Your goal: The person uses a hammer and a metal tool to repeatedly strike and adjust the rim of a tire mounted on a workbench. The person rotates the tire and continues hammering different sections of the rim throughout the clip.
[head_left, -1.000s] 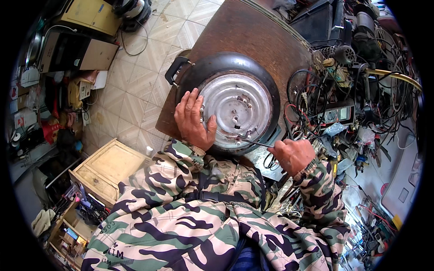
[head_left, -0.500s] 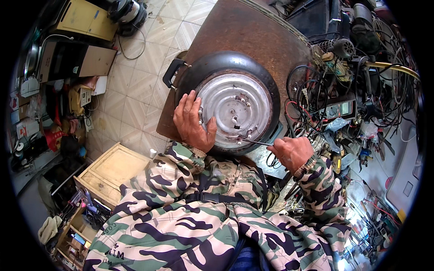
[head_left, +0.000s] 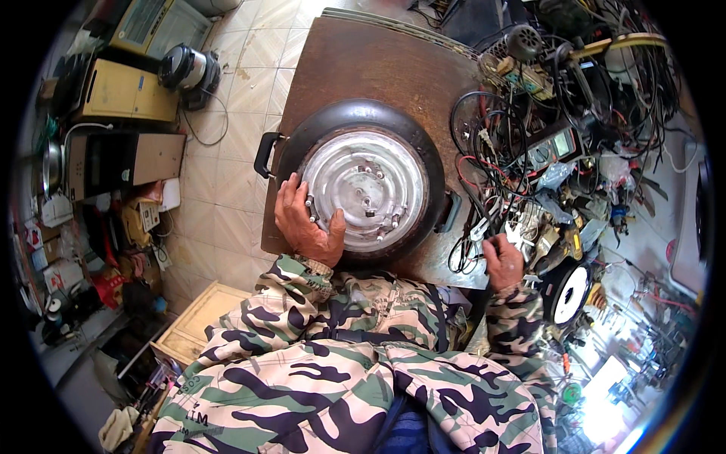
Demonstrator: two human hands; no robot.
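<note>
A large round black electric pan (head_left: 383, 115) lies bottom up on a worn brown board (head_left: 363, 53), its silver base plate (head_left: 348, 174) showing rings, small posts and terminals. My left hand (head_left: 304, 231) rests open on the pan's left edge, fingers spread over the rim of the plate. My right hand (head_left: 503, 261) is away from the pan, fingers curled among the tangled cables and tools at the board's right; what they hold, if anything, I cannot make out. White-handled pliers (head_left: 516, 234) lie just beside it.
A multimeter (head_left: 550, 151), black cables (head_left: 476, 113) and loose parts crowd the right side. A round white spool-like object (head_left: 567, 295) sits below them. To the left are tiled floor (head_left: 219, 174), a wooden drawer unit (head_left: 193, 321), a microwave (head_left: 121, 166) and a corded appliance (head_left: 189, 72).
My right hand has left the base plate, where it held a screwdriver, and moved rightward to the clutter. My left hand stays on the pan. The view has shifted.
</note>
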